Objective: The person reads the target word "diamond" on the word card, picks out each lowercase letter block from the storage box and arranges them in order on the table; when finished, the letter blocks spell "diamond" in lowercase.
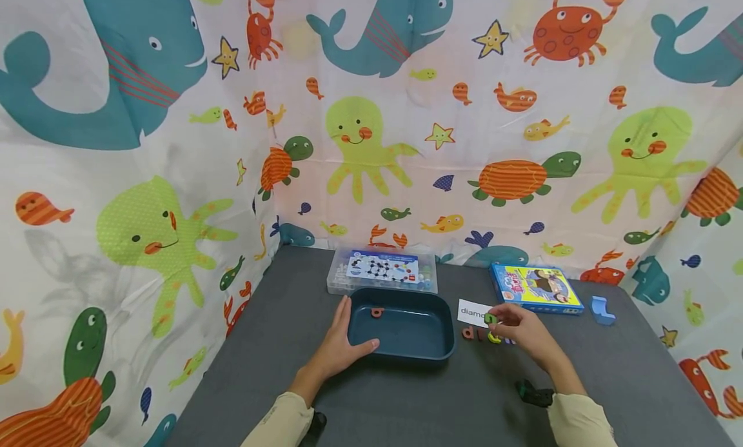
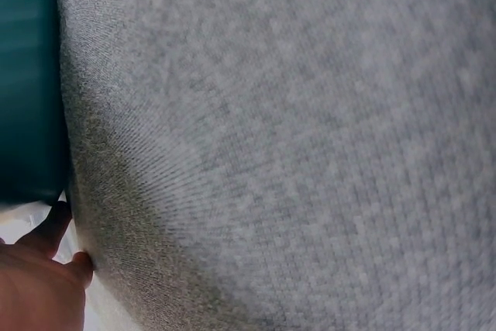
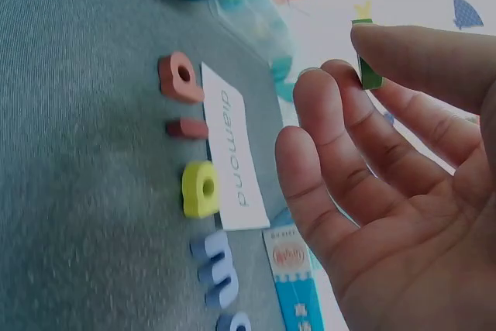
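My left hand holds the near left corner of a dark teal tray, thumb over the rim and fingers along the outer wall. An orange-red letter lies inside the tray. To the right, my right hand pinches a small green letter between thumb and fingers, raised by a white card printed "diamond". Along the card lie a red d, a small red piece, a yellow letter, a blue m and a partly visible blue letter.
A clear plastic case with a blue-and-white label stands behind the tray. At the back right lies a blue and yellow box, with a light blue block beside it. A printed sea-animal curtain surrounds the grey table.
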Demonstrator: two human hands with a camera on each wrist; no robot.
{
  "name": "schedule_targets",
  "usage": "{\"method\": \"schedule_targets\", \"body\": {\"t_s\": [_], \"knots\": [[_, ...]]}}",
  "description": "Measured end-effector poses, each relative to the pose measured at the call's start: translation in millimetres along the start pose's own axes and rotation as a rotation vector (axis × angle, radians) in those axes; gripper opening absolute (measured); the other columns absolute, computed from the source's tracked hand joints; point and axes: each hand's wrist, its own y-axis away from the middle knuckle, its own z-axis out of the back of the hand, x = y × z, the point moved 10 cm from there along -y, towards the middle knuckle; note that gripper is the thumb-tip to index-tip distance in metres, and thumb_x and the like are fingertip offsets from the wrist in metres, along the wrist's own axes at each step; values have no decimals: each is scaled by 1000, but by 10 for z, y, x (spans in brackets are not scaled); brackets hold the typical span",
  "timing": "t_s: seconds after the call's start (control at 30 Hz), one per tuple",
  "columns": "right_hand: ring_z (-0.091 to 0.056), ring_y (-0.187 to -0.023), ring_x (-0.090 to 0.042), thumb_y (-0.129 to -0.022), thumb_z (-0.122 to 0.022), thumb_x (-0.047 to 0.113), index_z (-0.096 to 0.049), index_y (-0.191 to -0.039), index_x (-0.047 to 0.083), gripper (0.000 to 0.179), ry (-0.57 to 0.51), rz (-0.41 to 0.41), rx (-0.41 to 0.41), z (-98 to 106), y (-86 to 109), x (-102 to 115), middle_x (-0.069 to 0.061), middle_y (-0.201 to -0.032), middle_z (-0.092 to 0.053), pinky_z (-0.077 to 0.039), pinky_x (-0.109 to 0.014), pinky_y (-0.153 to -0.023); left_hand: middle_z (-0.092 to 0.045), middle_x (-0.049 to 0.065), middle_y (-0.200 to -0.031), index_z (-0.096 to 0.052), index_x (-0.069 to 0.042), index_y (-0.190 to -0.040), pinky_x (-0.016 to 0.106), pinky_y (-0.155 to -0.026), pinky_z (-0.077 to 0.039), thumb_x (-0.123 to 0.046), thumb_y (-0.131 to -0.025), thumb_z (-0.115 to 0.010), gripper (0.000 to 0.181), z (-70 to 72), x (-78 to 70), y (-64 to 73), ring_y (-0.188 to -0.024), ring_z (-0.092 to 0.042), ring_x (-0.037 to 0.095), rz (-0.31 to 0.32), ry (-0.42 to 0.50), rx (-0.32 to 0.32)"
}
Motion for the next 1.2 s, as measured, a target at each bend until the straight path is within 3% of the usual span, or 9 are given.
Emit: {"method": "schedule_targets", "body": {"t_s": [0.43, 0.9, 1.2], "knots": [[-65, -97, -26, -103, -72, 13, -61, -139, -8, 43, -31, -88, -112, 331, 188, -274, -22, -122, -68, -60, -41, -87, 3, 4, -180, -5, -15, -174, 74, -118, -25, -52, -92, -82, 118, 11, 22, -3, -160, -19, 40, 1, 7, -4], [-70, -98, -22, -106, -71, 21, -55, -145, -8, 51, -71, -194, -213, 493, 332, -484, -17, -117, -70, -60, -36, -89, 2, 3, -180, -6, -15, -174, 75, -118, -24, -53, -91, -82, 119, 10, 15, -4, -160, -19, 41, 4, 8, -7], [-72, -98, -22, -106, -70, 18, -54, -146, -8, 50, -112, -262, -280, 650, 387, -748, -16, -116, -72, -60, -31, -85, 2, 3, -180, -6, -16, -174, 75, -117, -24, -54, -91, -82, 119, 11, 10, 3, -160, -19, 42, 14, 3, -9]]}}
